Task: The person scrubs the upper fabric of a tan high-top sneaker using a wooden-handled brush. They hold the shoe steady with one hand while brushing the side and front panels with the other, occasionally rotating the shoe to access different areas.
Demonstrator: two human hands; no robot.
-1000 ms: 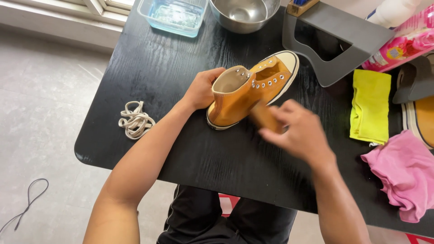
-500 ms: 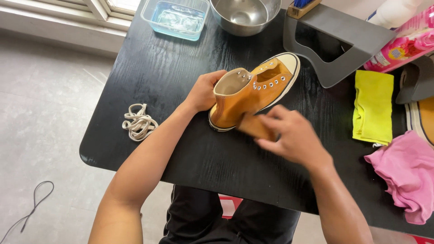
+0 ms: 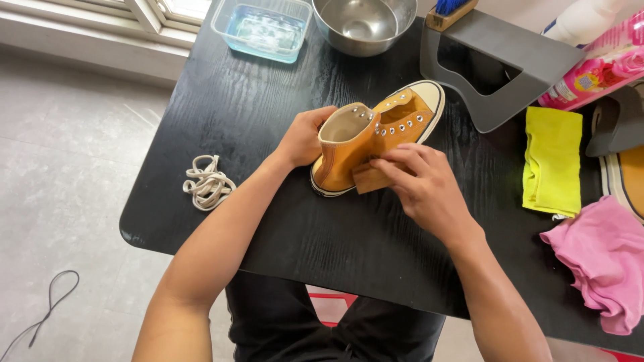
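The right hand (image 3: 421, 186) is holding a small brown wooden brush (image 3: 371, 178), with the fingers curled over the top of it, and is pressing it against the side of the orange high-top shoe (image 3: 376, 137). A moment ago this hand was lower down, closer to the person, with the brush just off the shoe; now it is sitting up against the heel part, so the rubbing is moving along the side of the shoe. The left hand (image 3: 303, 137) is still gripping the back of the shoe, fingers wrapped around the heel and thumb near the opening, keeping the shoe steady. The shoe is standing on its white sole in the middle of the black table (image 3: 268, 100), toe pointing away, and it has no lace in its holes. A bundle of cream laces (image 3: 208, 182) is lying well apart to the left. At the far edge are sitting a clear tub of water (image 3: 263, 28) and a metal bowl (image 3: 363, 23). A yellow cloth (image 3: 551, 161) and a pink cloth (image 3: 604, 261) are lying to the right, beside a grey stand (image 3: 500, 67).
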